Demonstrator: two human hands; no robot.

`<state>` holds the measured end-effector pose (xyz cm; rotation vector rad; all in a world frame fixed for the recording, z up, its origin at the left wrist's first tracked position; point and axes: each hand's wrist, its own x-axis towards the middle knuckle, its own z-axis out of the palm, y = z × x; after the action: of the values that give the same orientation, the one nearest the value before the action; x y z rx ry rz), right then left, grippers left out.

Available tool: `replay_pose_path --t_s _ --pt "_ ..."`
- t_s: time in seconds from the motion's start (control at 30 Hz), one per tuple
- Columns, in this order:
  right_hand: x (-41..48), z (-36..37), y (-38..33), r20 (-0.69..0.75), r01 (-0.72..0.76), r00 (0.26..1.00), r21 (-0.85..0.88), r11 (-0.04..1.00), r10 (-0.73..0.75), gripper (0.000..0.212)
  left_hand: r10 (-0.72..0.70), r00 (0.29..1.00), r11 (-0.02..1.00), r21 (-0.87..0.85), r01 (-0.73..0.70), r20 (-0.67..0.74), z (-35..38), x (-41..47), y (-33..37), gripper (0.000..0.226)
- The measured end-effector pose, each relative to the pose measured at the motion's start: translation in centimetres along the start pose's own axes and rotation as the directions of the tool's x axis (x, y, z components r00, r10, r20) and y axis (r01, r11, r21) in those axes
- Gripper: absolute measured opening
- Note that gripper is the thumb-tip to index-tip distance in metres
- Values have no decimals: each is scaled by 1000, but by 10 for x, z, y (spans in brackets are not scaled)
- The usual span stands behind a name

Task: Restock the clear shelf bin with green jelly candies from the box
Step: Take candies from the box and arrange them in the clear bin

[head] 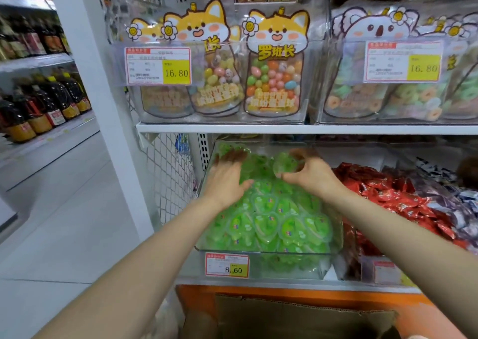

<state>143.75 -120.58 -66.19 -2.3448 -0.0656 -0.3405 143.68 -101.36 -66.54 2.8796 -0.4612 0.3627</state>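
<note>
Nearest, the open cardboard box (297,318) sits below the shelf. Above it the clear bin (284,267), with a price tag (227,265) on its front, is heaped with green jelly candies (271,222). The left hand (227,180) lies flat on the heap with its fingers spread, while the right hand (310,175) curls around a green jelly cup (284,165) at the far end. Red packets (388,196) crowd the right, and the upper shelf board (284,128) overhangs the bin.

Two slender forearms, bare to the picture's lower edge, end in a left hand (227,180) and a right hand (310,175), fingertips blurred.

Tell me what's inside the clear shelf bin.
Heaped green jelly candies fill the clear shelf bin; left hand rests on them, right hand pinches one. Floor hidden under the pile.
</note>
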Motion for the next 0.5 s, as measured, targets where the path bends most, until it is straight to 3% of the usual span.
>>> replay_pose_path --t_s 0.07,0.27,0.5 --pt "22 2 4 39 20 999 -37 999 -19 64 49 994 983 174 -65 96 4 18 -8 75" --pt "71 24 11 96 75 993 -83 994 -67 68 125 967 913 355 -200 223 15 51 -25 72" --pt "91 54 12 118 133 986 -117 984 -119 52 139 963 903 369 -218 230 22 62 -32 67"
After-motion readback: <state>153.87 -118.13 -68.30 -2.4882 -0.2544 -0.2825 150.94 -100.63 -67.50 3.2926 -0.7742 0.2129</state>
